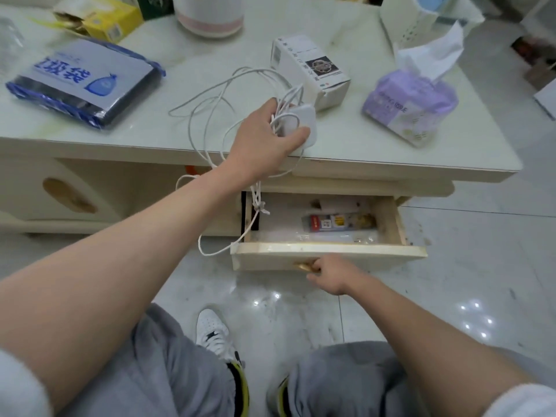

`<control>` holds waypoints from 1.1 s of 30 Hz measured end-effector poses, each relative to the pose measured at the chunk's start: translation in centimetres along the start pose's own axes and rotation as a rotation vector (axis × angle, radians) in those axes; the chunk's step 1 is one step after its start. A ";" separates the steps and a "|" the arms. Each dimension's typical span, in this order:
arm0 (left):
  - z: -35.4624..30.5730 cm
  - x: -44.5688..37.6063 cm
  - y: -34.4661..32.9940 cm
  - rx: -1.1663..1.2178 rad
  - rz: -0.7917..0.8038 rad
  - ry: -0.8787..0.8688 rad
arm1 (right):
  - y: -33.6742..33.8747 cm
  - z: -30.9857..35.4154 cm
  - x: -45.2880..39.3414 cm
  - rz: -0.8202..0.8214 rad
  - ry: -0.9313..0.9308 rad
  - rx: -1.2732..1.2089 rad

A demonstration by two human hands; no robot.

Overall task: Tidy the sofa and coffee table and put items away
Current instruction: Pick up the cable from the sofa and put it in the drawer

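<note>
Charger with trailing cable sits in my left grip at the counter edge, right grip grasping the open drawer's handle; next I lower it in, gathering loops.

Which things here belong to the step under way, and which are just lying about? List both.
In use:
- white charger with its cable, held in the left hand
- open drawer
- drawer handle, gripped by the right hand

Lying about:
- bin bag pack
- white box
- purple tissue pack
- yellow box
</note>
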State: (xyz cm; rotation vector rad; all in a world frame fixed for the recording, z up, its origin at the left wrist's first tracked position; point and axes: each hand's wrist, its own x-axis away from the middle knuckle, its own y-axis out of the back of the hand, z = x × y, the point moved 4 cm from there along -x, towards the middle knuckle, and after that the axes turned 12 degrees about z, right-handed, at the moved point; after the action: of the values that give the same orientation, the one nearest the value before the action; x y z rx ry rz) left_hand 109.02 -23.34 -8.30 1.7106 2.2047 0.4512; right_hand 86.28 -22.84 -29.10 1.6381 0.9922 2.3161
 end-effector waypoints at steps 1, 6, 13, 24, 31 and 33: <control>0.0 0.2 -0.4 -0.018 0.027 0.004 | -0.3 0.1 0.5 0.053 0.002 0.023; 0.1 1.2 -2.0 -0.044 0.193 0.031 | -0.6 1.1 2.3 0.200 -0.021 0.144; 0.5 1.3 -3.8 0.047 0.440 0.093 | 13.7 3.1 10.3 -0.031 0.398 -0.763; 1.0 1.7 -5.2 -0.019 0.441 0.081 | 14.6 3.4 10.5 -0.424 0.543 -1.058; 2.8 1.6 -5.4 -0.258 0.541 0.085 | 13.9 -3.2 7.1 -0.363 0.221 -0.858; 3.6 1.5 -5.3 -0.261 0.562 0.119 | 11.9 -6.4 4.3 -0.392 -0.006 -0.647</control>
State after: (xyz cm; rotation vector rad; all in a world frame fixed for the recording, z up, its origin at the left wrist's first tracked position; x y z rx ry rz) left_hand 105.62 -22.89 -13.89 2.1752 1.6097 0.9458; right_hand 81.90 -32.84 -20.00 1.0788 0.4258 2.0494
